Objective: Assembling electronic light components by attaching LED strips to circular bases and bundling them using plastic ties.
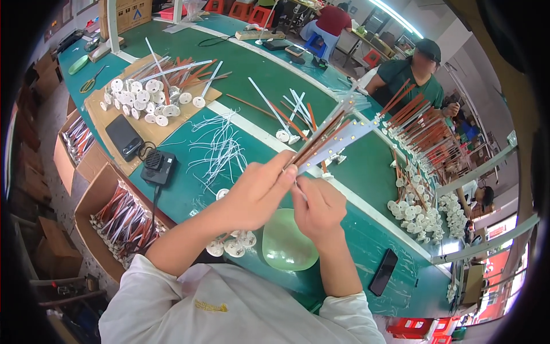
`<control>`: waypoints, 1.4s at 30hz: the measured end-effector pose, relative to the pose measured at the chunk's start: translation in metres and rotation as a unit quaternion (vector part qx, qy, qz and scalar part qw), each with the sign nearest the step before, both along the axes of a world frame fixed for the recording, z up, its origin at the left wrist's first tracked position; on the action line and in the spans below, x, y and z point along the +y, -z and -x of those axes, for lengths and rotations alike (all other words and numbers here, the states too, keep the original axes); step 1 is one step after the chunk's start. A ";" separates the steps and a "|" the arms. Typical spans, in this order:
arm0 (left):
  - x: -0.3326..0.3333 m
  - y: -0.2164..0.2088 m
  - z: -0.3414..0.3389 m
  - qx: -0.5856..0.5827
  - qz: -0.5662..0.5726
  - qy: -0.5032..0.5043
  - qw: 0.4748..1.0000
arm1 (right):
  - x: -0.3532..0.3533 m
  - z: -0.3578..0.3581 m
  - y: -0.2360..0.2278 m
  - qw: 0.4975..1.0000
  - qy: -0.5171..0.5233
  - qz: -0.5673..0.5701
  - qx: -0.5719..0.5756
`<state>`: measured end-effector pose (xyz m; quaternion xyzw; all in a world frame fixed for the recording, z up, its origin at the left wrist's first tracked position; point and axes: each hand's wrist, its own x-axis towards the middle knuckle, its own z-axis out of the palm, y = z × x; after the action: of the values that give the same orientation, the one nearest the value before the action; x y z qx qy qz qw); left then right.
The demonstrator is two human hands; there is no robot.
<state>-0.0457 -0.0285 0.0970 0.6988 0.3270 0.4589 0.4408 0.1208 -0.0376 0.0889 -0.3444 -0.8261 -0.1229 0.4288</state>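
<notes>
Holding up a fanned bundle of long thin strips, some white with little dots and some copper-brown [323, 140], the left hand [258, 192] is closing its fingers around the bundle's lower end, thumb pressing on top. The bundle is sticking up and away to the right from that hand, lifted off the green tabletop [275, 74]. I can't count the strips exactly, they're overlapping too much, but it's more than five.

The right hand [318, 209] is sitting just beside the left, touching or nearly touching it, fingers curled and pinching something thin and white at the bundle's base. Can't tell what exactly, it's too small.

Right below both hands one pale green round dish [289, 241] is lying on the tabletop, and just left of it a small cluster of white round discs [232, 245], maybe five or six. One loose pile of thin white wires [220, 149] is lying beyond the left hand. One black box-shaped device with a cord [157, 166] is sitting to the left of that, and one black phone [382, 272] is lying to the right near the tabletop edge.

Further out, a flat cardboard sheet [114, 117] is carrying a heap of white discs with strips, too many to count. Two open cardboard boxes [100, 198] are standing at the left. One person in a green shirt [409, 77] is working across the tabletop.
</notes>
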 end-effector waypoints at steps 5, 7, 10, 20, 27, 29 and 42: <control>-0.007 -0.007 -0.001 -0.004 -0.002 0.019 1.000 | -0.004 -0.001 0.009 0.982 -0.017 0.119 0.149; -0.010 -0.008 -0.002 -0.078 0.027 0.035 0.996 | -0.008 0.003 0.008 0.937 -0.035 0.219 0.271; -0.004 -0.003 0.004 -0.002 0.012 0.000 1.000 | -0.009 0.007 0.004 0.826 -0.065 0.355 0.433; -0.007 0.002 0.004 -0.035 0.027 0.003 0.999 | 0.005 -0.011 -0.015 0.991 -0.054 -0.108 -0.062; -0.013 -0.003 0.005 -0.082 0.023 0.101 0.991 | -0.024 -0.011 -0.015 0.495 -0.254 0.635 0.536; -0.014 -0.004 0.006 -0.129 0.075 0.127 0.981 | -0.024 -0.008 -0.012 0.527 -0.255 0.627 0.513; -0.049 0.010 0.038 -0.268 0.120 0.339 0.894 | -0.009 0.032 0.023 0.749 -0.259 0.451 0.411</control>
<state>-0.0840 -0.0773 0.0869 0.5600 -0.0076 0.4086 0.7207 0.0889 -0.0464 0.0660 -0.2880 -0.5867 0.5333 0.5370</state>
